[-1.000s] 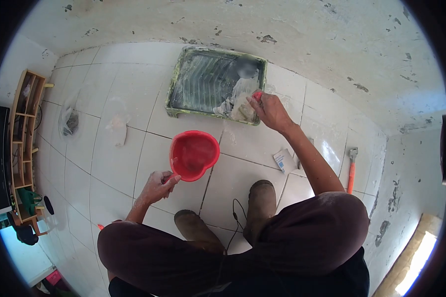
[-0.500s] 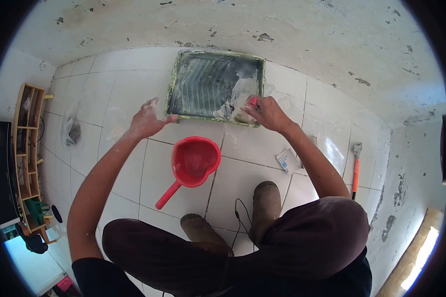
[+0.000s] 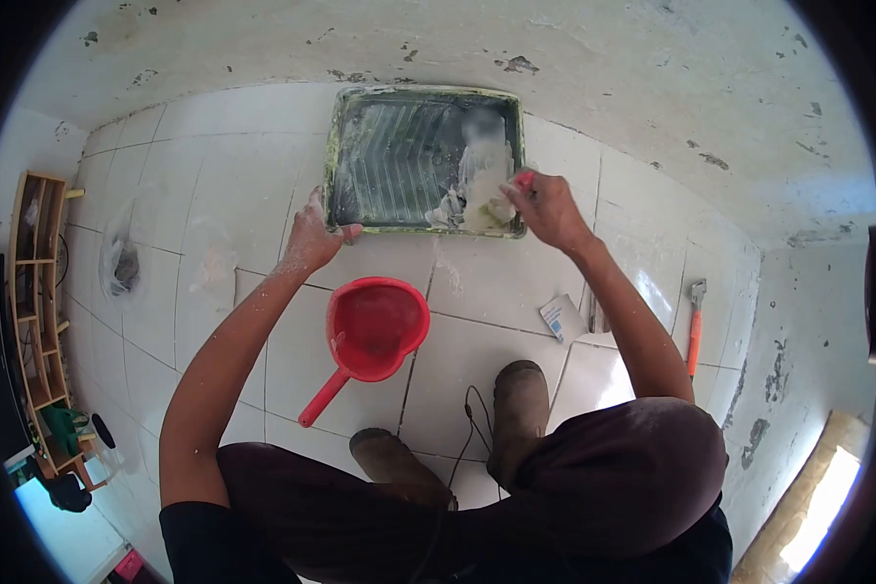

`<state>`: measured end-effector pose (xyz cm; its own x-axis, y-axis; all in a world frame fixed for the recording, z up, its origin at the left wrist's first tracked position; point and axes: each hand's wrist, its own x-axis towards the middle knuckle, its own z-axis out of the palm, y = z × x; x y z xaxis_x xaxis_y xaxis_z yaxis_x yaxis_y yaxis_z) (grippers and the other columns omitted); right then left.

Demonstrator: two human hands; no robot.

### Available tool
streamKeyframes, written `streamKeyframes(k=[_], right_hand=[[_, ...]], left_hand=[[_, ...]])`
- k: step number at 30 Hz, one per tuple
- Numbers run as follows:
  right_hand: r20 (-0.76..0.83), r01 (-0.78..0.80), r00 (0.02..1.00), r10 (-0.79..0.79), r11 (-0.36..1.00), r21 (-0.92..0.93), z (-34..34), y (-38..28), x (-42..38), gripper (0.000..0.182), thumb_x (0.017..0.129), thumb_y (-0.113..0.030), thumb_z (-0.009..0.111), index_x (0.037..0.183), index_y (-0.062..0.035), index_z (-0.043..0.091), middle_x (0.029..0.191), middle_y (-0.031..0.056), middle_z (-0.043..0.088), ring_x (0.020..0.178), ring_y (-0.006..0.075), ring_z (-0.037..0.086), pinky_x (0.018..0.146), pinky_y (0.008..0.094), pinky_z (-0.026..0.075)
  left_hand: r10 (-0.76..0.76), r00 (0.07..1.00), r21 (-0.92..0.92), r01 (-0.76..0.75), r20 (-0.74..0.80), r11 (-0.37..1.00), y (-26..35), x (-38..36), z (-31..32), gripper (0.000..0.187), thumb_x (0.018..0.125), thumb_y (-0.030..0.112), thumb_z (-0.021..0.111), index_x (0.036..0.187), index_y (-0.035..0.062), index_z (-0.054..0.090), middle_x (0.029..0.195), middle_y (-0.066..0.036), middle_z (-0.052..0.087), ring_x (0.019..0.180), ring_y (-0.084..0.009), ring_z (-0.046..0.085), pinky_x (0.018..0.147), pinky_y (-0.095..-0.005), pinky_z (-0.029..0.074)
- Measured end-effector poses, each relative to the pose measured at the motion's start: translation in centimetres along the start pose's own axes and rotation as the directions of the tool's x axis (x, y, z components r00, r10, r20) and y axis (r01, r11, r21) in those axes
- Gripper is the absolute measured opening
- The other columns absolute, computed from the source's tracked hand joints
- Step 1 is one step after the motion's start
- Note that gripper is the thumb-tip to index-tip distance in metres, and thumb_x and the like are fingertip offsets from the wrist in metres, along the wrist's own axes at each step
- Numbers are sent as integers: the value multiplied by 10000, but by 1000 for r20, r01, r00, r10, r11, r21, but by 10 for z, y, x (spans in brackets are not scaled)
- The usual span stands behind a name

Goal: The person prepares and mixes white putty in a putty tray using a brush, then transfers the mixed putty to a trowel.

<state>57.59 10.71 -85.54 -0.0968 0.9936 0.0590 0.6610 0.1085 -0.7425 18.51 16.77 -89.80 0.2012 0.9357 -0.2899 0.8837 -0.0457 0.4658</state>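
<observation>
A dark paint tray (image 3: 394, 156) with a ribbed floor lies by the wall, its rim crusted yellow-green. White paste (image 3: 485, 180) is spread over its right side. My left hand (image 3: 316, 234) grips the tray's near left corner, thumb along the front rim and fingers at the left side. At the right side, my right hand (image 3: 552, 212) is closed around a scraper with a red handle (image 3: 525, 180); its working end is down in the paste and partly hidden by my fingers. A red heart-shaped dipper (image 3: 378, 326) rests on the tiles nearer to me.
On the right lie a small printed packet (image 3: 561, 317) and a tool with an orange handle (image 3: 695, 341). A clear plastic bag (image 3: 122, 265) sits to the left, near a wooden shelf (image 3: 39, 292). My boots (image 3: 521, 409) and a thin black cable (image 3: 470, 414) are close in front.
My left hand has moved right onto the tray's corner and closed on it. My right hand with the scraper has shifted slightly right and changed its angle over the paste.
</observation>
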Motion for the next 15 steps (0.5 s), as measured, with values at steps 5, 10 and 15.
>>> streamKeyframes(k=[5, 10, 15], right_hand=[[-58, 143, 987, -151, 982, -125, 5, -12, 0, 224, 992, -184, 658, 907, 18, 615, 684, 241, 627, 653, 416, 659, 617, 479, 513], [-78, 152, 981, -177, 955, -255, 37, -7, -16, 184, 998, -162, 628, 948, 11, 587, 683, 245, 628, 657, 444, 654, 600, 515, 517], [-96, -4, 995, -7, 993, -114, 3, -16, -1, 221, 984, -174, 685, 954, 46, 679, 722, 244, 661, 659, 439, 658, 620, 458, 528]], left_hand=[[-13, 1000, 73, 15, -21, 997, 6, 1, 0, 1169, 789, 445, 887, 1551, -148, 229, 1408, -380, 538, 1357, -438, 541, 1136, -472, 445], [-11, 1000, -3, 11, 9, 1000, 5, 2, 1, 1156, 805, 403, 883, 1553, -158, 203, 1404, -376, 543, 1337, -439, 561, 1110, -474, 471], [-30, 999, 5, 30, 27, 1000, 5, 2, 1, 1164, 803, 403, 884, 1553, -160, 196, 1384, -371, 562, 1305, -439, 587, 1092, -469, 487]])
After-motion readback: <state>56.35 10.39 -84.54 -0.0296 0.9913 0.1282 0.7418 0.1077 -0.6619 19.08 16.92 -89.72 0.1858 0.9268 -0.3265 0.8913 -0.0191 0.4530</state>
